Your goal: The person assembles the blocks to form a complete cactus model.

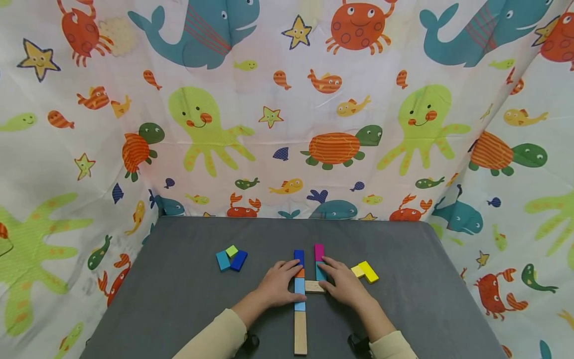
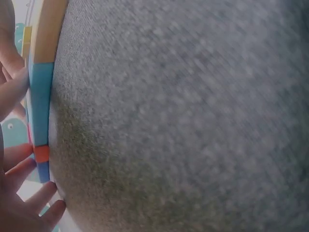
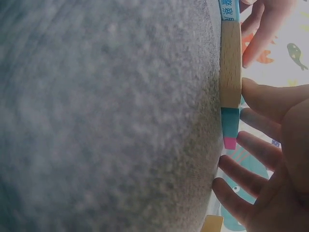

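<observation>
In the head view, a straight column of blocks lies on the table: a blue block (image 1: 299, 255), an orange block (image 1: 301, 273), two light blue blocks (image 1: 299, 285) and a long wooden block (image 1: 300, 333). A short wooden block (image 1: 314, 286) extends right from it, with a teal block (image 1: 320, 271) and a magenta block (image 1: 319, 251) above. My left hand (image 1: 280, 285) touches the column's left side, fingers near the orange block, thumb at the lower light blue block. My right hand (image 1: 347, 284), fingers spread, touches the teal block; its thumb meets the short wooden block (image 3: 230, 65).
Left on the grey table (image 1: 188, 299) lie a light blue block (image 1: 222, 261), a green block (image 1: 231, 251) and a dark blue block (image 1: 239, 261). Yellow blocks (image 1: 368, 272) sit right of my right hand. A sea-animal curtain (image 1: 278, 75) surrounds the table's far side.
</observation>
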`<action>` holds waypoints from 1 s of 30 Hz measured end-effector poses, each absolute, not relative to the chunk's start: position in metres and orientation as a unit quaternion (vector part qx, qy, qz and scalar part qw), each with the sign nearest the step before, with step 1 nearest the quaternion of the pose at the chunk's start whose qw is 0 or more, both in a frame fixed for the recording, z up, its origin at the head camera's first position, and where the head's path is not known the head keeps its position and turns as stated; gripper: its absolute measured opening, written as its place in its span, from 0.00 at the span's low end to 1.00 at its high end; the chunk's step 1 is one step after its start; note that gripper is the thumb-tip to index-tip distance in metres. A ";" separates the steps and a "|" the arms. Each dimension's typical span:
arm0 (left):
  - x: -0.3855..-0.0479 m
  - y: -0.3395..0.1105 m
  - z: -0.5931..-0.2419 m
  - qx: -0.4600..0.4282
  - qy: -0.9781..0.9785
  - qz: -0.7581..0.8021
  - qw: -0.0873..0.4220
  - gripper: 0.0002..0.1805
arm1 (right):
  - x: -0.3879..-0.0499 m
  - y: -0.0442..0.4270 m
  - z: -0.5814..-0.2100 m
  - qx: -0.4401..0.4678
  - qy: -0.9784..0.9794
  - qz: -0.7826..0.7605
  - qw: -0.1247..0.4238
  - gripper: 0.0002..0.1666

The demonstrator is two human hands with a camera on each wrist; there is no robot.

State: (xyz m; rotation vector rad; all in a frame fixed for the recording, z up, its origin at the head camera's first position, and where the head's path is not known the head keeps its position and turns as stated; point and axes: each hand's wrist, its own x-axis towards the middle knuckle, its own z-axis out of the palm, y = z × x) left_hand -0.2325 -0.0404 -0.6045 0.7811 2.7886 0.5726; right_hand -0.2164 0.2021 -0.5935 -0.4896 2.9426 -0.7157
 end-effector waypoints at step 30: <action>-0.231 -0.039 -0.608 0.244 0.938 0.223 0.103 0.50 | -0.217 0.247 -0.580 -0.173 0.934 -0.311 -0.033 0.35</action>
